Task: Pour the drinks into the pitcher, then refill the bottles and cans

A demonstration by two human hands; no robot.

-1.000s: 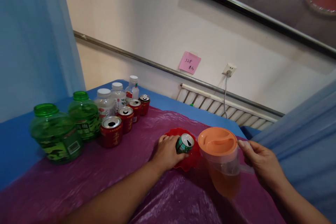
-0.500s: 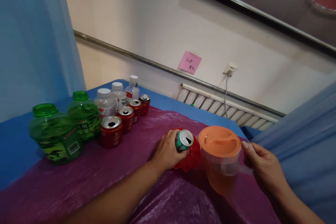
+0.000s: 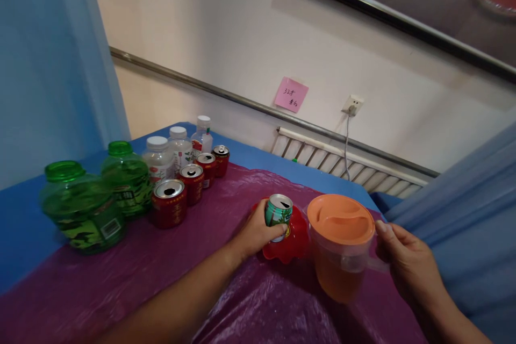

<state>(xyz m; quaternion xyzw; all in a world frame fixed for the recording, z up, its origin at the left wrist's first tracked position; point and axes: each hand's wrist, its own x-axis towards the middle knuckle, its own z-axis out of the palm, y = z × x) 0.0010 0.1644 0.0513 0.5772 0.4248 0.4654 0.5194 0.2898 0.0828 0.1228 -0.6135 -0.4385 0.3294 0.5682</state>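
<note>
The green can (image 3: pixel 278 214) sits (opened) in the left hand (image 3: pixel 258 232).

The head camera is looking forward and down from the wearer's eye height, taking in the near surface (image 3: pixel 137 285) from above and facing the wall (image 3: pixel 209 21) beyond it. It is viewing both hands, left (image 3: pixel 256 234) and right (image 3: pixel 409 258), from close behind, while the rail (image 3: pixel 226 93) is running aslant, down toward the right side of the view.
</note>
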